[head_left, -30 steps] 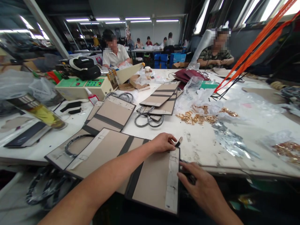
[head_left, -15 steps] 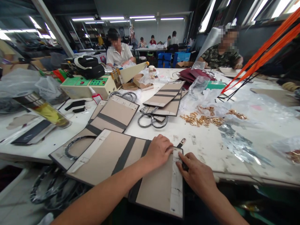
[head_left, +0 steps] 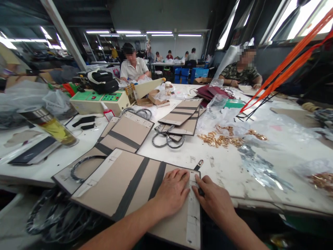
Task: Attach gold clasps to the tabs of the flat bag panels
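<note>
A beige board panel (head_left: 130, 173) with black edging, dark cross bands and white end strips lies in front of me, its near right part reaching past the table edge. My left hand (head_left: 173, 191) rests flat on it, fingers stretched beside the right white strip (head_left: 193, 215). At the panel's right edge, my right hand (head_left: 214, 198) is closed, thumb and forefinger over the strip. Something dark shows between those fingers, mostly hidden. Just beyond the panel's corner, a short black strap with a gold metal piece (head_left: 199, 164) sticks out.
Similar panels (head_left: 132, 126) and plastic-wrapped black handles (head_left: 169, 140) lie behind. Gold fittings (head_left: 221, 139) and thin metal plates (head_left: 260, 170) are spread to the right. A tea bottle (head_left: 56, 128) and a green-topped machine (head_left: 101, 100) stand left. Two people sit across the table; orange cords (head_left: 286, 74) hang right.
My left hand has slid back toward me from the panel's far edge and now lies flatter. My right hand stays at the right edge. The camera view has tilted up slightly.
</note>
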A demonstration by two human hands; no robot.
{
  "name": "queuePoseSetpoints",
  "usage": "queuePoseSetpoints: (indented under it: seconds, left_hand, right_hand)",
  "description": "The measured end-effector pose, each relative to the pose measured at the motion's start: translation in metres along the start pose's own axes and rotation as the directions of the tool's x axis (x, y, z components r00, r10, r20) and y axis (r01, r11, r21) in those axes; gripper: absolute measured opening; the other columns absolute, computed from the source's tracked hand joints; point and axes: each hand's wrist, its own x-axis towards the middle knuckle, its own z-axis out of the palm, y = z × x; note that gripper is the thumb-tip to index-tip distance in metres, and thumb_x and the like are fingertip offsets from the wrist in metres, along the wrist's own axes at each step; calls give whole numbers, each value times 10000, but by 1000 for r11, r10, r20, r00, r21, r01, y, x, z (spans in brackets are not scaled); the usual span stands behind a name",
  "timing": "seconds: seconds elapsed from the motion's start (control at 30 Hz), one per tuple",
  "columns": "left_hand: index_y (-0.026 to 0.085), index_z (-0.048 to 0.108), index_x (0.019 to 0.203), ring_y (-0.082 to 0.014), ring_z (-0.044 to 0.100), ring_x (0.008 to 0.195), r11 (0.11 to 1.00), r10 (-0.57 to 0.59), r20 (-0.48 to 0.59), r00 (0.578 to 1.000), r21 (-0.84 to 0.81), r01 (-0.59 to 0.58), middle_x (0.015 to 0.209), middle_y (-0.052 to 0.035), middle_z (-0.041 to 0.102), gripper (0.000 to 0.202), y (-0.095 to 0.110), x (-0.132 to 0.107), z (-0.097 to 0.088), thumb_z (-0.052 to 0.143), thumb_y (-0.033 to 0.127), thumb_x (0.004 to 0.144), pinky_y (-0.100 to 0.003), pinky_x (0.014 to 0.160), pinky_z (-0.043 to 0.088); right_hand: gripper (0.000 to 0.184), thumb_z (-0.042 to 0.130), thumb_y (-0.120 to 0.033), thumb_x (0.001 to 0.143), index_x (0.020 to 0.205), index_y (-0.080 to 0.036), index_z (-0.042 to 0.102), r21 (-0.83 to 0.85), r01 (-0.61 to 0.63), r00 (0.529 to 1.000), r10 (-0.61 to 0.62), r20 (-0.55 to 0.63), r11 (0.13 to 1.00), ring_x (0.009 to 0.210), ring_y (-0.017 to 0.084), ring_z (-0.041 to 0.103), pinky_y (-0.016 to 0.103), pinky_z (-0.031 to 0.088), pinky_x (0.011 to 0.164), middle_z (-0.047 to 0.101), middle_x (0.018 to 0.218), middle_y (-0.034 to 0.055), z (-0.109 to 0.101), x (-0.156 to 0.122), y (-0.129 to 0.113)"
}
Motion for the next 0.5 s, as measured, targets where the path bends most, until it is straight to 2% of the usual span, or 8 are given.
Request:
queuePoseSetpoints:
  seconds: [0.13, 0.27, 0.4, 0.5]
  left_hand:
    - [231, 464, 1551, -312, 446, 1429, 1000, 15, 4, 1000, 28, -15, 1564, -74, 529, 545, -3, 0, 2, 576, 298, 1021, -515, 1206, 382]
    - [244, 472, 1548, -323, 456, 1428, 996, 26, 4, 1000, 80, -26, 1561, -79, 535, 553, -6, 2, 5, 587, 275, 1008, -523, 1200, 392]
    - [236, 484, 1544, -333, 473, 1419, 989, 51, -2, 999, 141, -50, 1545, -96, 552, 533, -5, 5, 5, 567, 272, 1019, -535, 1190, 399]
    - [222, 499, 1535, -340, 480, 1415, 984, 70, 2, 998, 164, -69, 1541, -104, 560, 523, -4, 6, 2, 565, 255, 1017, -543, 1180, 414]
  right_hand:
    - [411, 475, -358, 1074, 1420, -184, 615, -17, 35, 999, -34, 30, 999, 969, 260, 774, 297, 505, 689, 732, 1180, 131, -9, 7, -4]
    - [384, 530, -311, 1036, 1359, -145, 655, 6, 45, 998, -46, 48, 999, 939, 283, 776, 312, 536, 713, 748, 1179, 161, -23, 12, -9]
    - [330, 563, -265, 992, 1236, -106, 717, 72, 51, 999, -52, 7, 996, 892, 311, 770, 347, 560, 723, 766, 1105, 174, -30, 13, -12]
    - [285, 620, -275, 947, 1155, -130, 749, 147, 42, 997, -32, -67, 988, 839, 297, 759, 343, 559, 718, 783, 1044, 142, -33, 12, -13]
